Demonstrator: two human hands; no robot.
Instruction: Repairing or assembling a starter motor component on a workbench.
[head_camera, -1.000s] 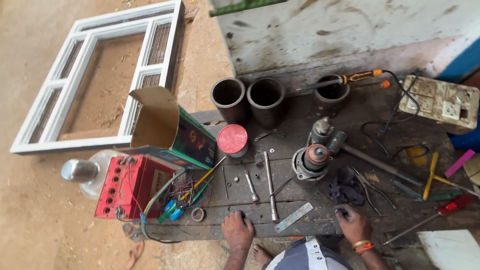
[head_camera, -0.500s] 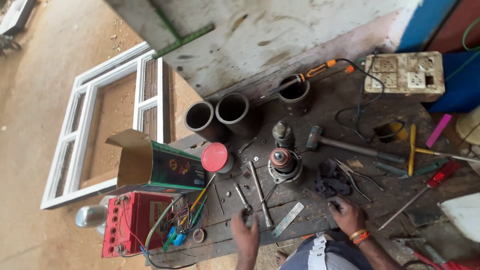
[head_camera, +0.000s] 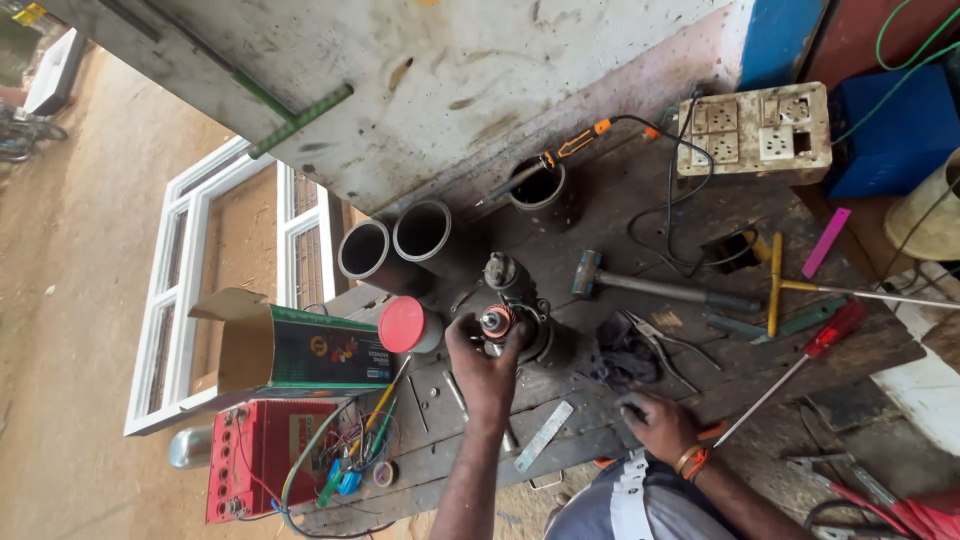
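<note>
The left hand has its fingers curled around the top of the one motor part standing on the workbench — a dark cylinder with a coppery tip, its long axis roughly upright, tip toward the camera. The right hand rests knuckles-down on the bench edge, loosely curled; whether it grips anything I cannot tell. Around them — three black pipe sections, one hammer, one red-lidded can, one red battery.

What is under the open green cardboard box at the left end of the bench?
The green cardboard box lies over the bench's edge and the red battery. The battery's upper edge and the bench beneath it are covered.
</note>
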